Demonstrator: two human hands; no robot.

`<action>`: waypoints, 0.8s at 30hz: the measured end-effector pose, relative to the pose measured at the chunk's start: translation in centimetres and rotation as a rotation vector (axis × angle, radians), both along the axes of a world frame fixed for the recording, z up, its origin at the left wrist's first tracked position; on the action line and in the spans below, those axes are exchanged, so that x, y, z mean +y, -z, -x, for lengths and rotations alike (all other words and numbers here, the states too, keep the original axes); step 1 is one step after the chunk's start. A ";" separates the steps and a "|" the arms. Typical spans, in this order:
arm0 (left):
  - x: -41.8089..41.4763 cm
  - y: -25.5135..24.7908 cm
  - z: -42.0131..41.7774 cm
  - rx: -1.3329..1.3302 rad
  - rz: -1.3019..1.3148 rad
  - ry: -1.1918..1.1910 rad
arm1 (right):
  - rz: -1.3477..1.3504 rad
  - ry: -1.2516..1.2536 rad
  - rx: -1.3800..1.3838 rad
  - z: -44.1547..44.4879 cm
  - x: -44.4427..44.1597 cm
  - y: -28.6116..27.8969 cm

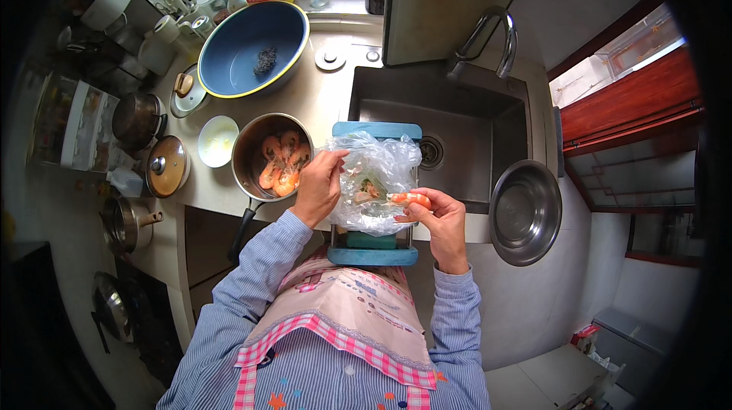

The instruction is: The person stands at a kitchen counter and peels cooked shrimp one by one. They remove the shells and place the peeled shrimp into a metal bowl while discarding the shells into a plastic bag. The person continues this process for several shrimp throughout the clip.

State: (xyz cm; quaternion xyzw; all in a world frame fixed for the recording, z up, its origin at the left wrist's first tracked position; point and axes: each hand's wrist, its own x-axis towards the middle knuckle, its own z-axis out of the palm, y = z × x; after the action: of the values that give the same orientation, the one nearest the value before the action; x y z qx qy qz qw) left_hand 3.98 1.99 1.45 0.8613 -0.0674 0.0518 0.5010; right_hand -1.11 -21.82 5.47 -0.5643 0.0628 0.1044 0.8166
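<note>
A cooked orange shrimp [410, 199], seemingly peeled at least in part, is pinched between the thumb and fingers of my right hand [445, 221]. It is over the right side of a clear plastic bag [354, 218] spread across a blue-ended rack [372, 256]. Shell scraps [366, 190] lie in the middle of the bag. Above the bag's left edge is my left hand [320, 184], its fingertips drawn together; whether a small bit sits between them cannot be seen. Beside it, a steel saucepan [243, 173] with a black handle contains several whole cooked shrimp [280, 161].
Left of the saucepan stands a white bowl [218, 150]. A large blue basin [229, 50] with a scouring pad [265, 60] is behind. The steel sink [469, 141] with its faucet [506, 38] lies right, a metal basin [526, 213] beside it. Lidded pots [167, 167] line the left.
</note>
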 end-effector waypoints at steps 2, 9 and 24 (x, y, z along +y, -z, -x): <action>-0.3 -0.8 0.1 -0.009 0.064 0.052 | -0.001 0.004 -0.002 0.0 0.0 0.1; 0.2 -1.1 0.3 -0.103 -0.089 0.210 | 0.057 -0.005 -0.018 0.1 0.2 0.3; -0.3 -2.4 1.0 0.016 0.023 0.268 | 0.118 -0.013 -0.023 0.1 0.6 0.0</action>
State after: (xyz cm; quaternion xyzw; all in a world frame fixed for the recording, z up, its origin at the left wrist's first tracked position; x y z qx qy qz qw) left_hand 2.94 1.66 3.81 0.8392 -0.1771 -0.0215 0.5137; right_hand -1.24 -21.23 5.42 -0.6129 0.0559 0.0995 0.7819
